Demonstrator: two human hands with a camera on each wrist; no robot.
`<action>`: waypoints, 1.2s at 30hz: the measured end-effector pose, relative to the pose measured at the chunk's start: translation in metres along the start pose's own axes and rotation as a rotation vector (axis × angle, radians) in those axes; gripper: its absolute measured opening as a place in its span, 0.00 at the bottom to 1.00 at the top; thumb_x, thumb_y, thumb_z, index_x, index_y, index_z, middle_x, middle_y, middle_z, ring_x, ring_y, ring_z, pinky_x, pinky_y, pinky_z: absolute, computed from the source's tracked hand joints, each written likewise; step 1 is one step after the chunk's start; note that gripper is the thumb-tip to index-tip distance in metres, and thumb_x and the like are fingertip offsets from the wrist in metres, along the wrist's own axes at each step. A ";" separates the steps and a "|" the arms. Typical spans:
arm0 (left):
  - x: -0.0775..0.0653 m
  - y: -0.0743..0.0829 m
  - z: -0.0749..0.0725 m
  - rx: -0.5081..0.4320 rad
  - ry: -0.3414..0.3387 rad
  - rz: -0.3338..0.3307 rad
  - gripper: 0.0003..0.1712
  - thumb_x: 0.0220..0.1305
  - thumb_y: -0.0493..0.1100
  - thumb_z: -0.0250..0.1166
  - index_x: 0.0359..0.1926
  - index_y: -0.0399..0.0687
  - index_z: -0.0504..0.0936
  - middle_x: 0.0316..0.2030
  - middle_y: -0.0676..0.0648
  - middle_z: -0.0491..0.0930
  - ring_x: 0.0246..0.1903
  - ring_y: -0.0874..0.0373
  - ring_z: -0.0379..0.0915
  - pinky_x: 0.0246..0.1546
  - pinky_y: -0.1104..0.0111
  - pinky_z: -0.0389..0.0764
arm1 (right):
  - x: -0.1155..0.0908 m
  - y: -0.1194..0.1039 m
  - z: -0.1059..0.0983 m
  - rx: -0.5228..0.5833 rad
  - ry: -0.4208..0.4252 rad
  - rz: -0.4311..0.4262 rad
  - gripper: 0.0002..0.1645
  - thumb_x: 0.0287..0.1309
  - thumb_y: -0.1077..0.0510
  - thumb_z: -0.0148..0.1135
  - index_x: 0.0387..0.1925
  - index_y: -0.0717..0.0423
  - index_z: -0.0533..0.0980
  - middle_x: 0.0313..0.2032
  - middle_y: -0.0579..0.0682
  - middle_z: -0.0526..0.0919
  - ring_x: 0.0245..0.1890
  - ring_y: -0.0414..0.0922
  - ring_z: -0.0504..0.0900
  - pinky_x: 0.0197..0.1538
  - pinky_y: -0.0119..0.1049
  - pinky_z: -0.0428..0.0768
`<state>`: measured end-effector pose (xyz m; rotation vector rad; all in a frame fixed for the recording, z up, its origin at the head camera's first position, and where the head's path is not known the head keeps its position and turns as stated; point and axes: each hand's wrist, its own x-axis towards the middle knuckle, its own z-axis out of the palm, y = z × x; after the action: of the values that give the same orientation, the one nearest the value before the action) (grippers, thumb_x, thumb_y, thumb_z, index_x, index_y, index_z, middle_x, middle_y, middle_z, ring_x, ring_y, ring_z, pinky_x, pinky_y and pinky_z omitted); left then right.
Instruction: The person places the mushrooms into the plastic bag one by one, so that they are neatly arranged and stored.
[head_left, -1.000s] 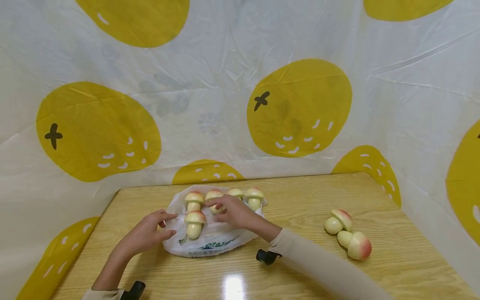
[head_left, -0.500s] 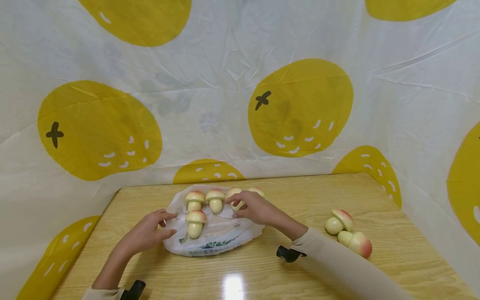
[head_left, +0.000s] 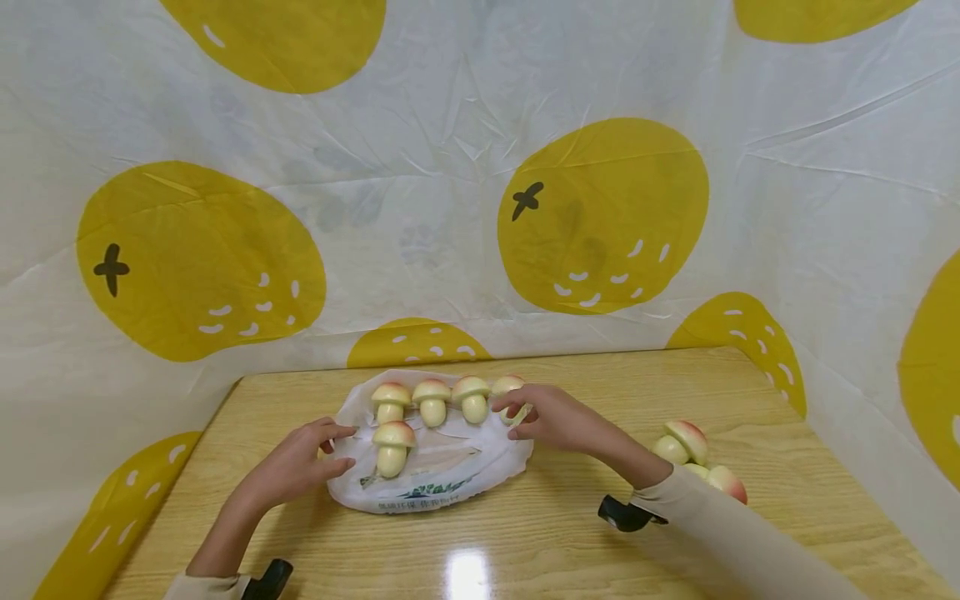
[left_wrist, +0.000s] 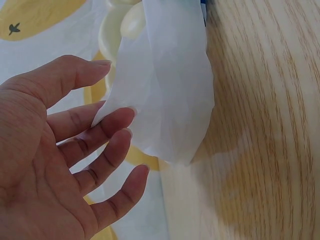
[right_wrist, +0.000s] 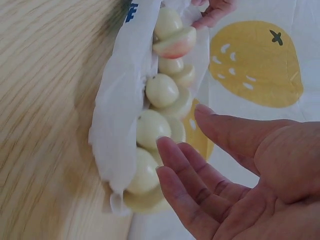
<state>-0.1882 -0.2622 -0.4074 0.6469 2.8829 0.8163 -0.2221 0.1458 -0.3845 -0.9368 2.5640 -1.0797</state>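
A white plastic bag lies spread on the table with several cream toy mushrooms with reddish caps on it. A back row runs along it, and one mushroom sits in front of the row's left end. My left hand is at the bag's left edge, thumb apart from the fingers; in the left wrist view the bag's edge overlaps its fingertips. My right hand hovers by the rightmost mushroom, partly covering it. In the right wrist view its fingers are loosely bent with nothing between them.
Two more mushrooms lie on the right of the wooden table: one farther back, another partly hidden by my right sleeve. A white curtain with yellow fruit prints stands behind the table and along its sides.
My right hand has moved right along the back row, from the second mushroom past the third to the rightmost. The left hand has stayed at the bag's edge.
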 end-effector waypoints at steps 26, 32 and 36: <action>-0.002 -0.005 -0.001 -0.014 -0.004 0.028 0.26 0.64 0.44 0.71 0.59 0.31 0.81 0.46 0.45 0.81 0.39 0.53 0.74 0.33 0.69 0.75 | -0.087 0.039 -0.067 -0.070 0.054 0.191 0.30 0.61 0.63 0.70 0.64 0.59 0.75 0.48 0.57 0.82 0.36 0.46 0.85 0.36 0.35 0.81; -0.001 -0.006 -0.001 -0.012 -0.010 0.031 0.26 0.65 0.44 0.71 0.59 0.32 0.81 0.46 0.45 0.80 0.39 0.52 0.74 0.34 0.69 0.76 | -0.103 0.055 -0.077 -0.097 0.068 0.196 0.28 0.60 0.62 0.71 0.62 0.63 0.76 0.47 0.59 0.83 0.34 0.47 0.86 0.36 0.33 0.81; -0.001 -0.007 -0.001 -0.015 -0.012 0.030 0.26 0.65 0.44 0.71 0.59 0.31 0.81 0.46 0.44 0.80 0.39 0.52 0.74 0.34 0.69 0.76 | -0.112 0.063 -0.082 -0.109 0.072 0.212 0.28 0.60 0.62 0.71 0.62 0.64 0.76 0.47 0.59 0.83 0.34 0.46 0.86 0.35 0.33 0.81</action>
<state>-0.1902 -0.2679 -0.4104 0.6930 2.8607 0.8335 -0.1989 0.2965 -0.3763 -0.6405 2.7297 -0.9387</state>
